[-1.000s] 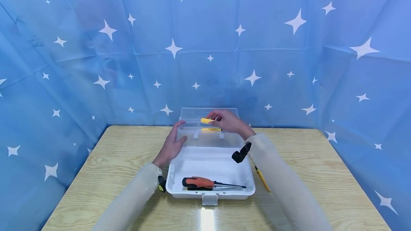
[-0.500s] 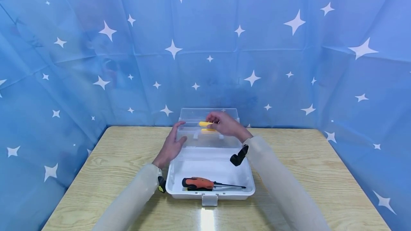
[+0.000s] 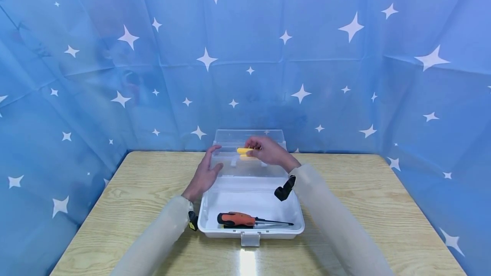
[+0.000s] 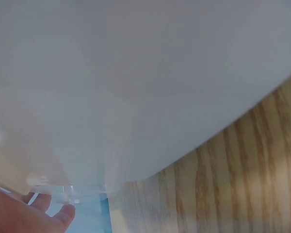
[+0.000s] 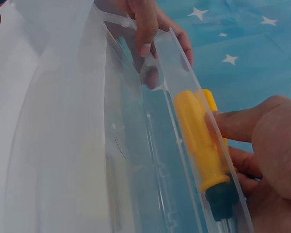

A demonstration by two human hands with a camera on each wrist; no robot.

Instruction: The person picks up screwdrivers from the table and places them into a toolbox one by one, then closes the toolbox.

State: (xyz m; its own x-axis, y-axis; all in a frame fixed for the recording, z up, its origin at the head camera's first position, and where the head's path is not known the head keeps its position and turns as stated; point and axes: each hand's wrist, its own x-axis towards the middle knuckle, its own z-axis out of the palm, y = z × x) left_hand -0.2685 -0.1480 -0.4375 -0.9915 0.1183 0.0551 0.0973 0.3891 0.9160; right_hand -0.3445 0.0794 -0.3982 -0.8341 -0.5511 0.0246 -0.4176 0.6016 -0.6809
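Observation:
My right hand (image 3: 270,151) pinches a yellow-handled screwdriver (image 3: 243,150) over the far part of the toolbox's clear lid (image 3: 245,168); its shaft is hidden behind the hand. Inside the lid's narrow trough lies a second yellow-handled screwdriver (image 5: 196,141) with a dark collar, just in front of the held one in the right wrist view. With thumb and fingers, my left hand (image 3: 203,178) grips the left end of the lid, which is swung back from the white toolbox (image 3: 222,232). An orange and black screwdriver (image 3: 238,219) rests in the box along its near wall.
Beneath the orange screwdriver, other tools show only in part. A clear latch (image 3: 250,239) hangs at the box's front. The wooden table (image 3: 153,191) ends at a blue star-patterned curtain (image 3: 245,54). My right sleeve (image 3: 333,212) crosses the table on the right.
My right hand has lowered slightly and shifted left with its screwdriver, now overlapping the one in the lid. The yellow tool on the table at right is now hidden by my sleeve.

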